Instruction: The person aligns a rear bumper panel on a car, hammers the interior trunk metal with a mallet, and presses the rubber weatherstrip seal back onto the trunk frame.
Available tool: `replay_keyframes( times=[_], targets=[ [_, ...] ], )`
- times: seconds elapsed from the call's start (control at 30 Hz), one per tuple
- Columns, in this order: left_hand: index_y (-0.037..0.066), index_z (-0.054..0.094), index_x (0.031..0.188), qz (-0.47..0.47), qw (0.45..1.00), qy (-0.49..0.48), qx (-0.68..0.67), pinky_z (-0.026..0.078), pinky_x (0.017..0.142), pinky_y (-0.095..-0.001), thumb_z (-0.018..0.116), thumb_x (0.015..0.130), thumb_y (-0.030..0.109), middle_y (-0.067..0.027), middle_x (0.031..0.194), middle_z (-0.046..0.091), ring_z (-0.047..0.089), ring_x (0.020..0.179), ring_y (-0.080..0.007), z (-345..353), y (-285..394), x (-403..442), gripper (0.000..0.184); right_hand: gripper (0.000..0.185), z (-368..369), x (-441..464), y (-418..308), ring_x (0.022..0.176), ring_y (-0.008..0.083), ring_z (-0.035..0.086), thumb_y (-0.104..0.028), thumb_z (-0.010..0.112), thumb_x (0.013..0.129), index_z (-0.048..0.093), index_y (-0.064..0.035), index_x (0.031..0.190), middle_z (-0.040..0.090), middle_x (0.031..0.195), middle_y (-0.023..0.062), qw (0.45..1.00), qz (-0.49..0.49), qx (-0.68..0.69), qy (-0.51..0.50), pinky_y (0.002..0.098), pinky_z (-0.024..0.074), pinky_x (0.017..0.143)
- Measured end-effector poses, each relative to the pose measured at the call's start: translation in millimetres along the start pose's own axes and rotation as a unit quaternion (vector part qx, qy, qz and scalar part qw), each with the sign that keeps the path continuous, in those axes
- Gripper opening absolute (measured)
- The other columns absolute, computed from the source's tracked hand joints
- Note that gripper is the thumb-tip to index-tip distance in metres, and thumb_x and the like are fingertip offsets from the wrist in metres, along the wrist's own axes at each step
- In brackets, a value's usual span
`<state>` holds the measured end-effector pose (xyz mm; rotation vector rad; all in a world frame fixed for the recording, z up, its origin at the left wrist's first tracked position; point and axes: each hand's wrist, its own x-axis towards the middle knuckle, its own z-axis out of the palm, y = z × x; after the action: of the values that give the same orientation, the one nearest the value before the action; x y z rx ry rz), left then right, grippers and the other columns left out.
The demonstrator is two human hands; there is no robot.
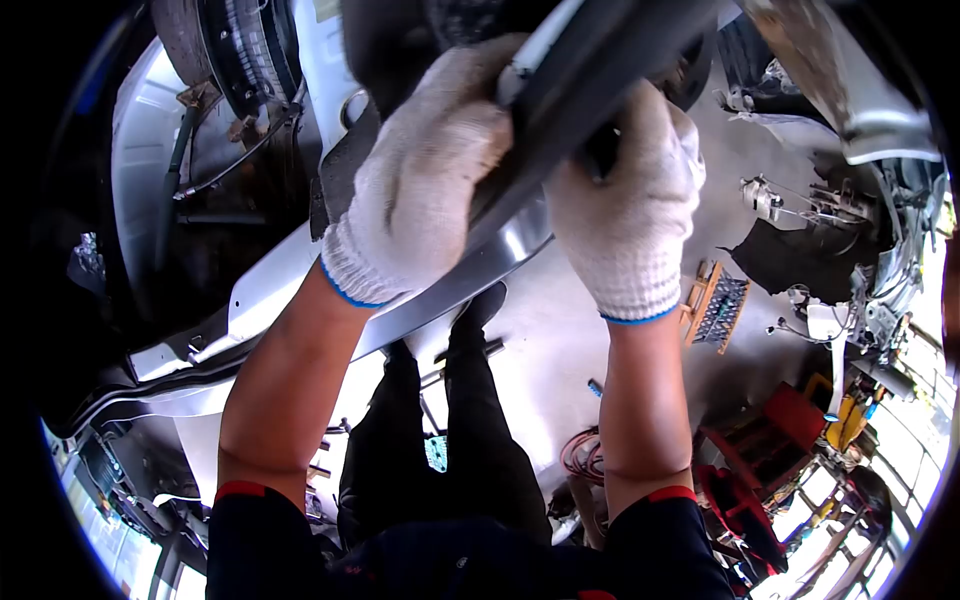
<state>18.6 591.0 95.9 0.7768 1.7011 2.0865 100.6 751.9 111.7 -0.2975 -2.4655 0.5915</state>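
My left hand [415, 175], in a white knit glove with a blue cuff, is closed against a long black strip [590, 85] that slants across the top middle. On the strip's other side is my right hand [635, 195], gloved the same way, with its fingers curled round the edge. Most fingertips of both hands are hidden behind the strip or the gloves. Just below, a silver body sill [450, 290] of a vehicle curves down to the left. The strip's far end runs out of view at the top.
At the left is an opened vehicle body [150, 190] with a dark interior and a cable. Detached metal parts [810, 205], an orange-framed rack [717, 308], a red hose [582, 455] and a red tool cart [775, 440] are on the right. My legs stand below.
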Motion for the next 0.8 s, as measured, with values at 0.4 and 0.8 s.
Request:
replay_keyframes(
  times=[0.4,0.8],
  targets=[
    [0.003,0.042,0.161,-0.106,0.989,0.046,-0.092,0.060,0.109,-0.0400,0.062,0.100,0.073,-0.0153,0.147,0.064,0.068,0.131,-0.0248,15,5,-8,0.095,0.034,-3,-8,17,0.108,0.0328,0.069,-0.001,0.079,0.082,0.078,-0.0109,0.115,0.078,0.106,0.0076,0.994,-0.066,0.078,0.046,0.0456,0.0517,0.097],
    [0.018,0.056,0.151,-0.049,0.955,-0.056,-0.285,0.055,0.107,-0.0452,0.053,0.112,0.052,-0.0049,0.141,0.066,0.066,0.125,-0.0249,12,-2,-10,0.053,0.044,-8,-7,16,0.111,0.0325,0.068,0.002,0.078,0.081,0.075,-0.0121,0.123,0.076,0.111,0.0069,0.992,-0.053,0.112,0.027,0.0460,0.0475,0.100]
  ],
)
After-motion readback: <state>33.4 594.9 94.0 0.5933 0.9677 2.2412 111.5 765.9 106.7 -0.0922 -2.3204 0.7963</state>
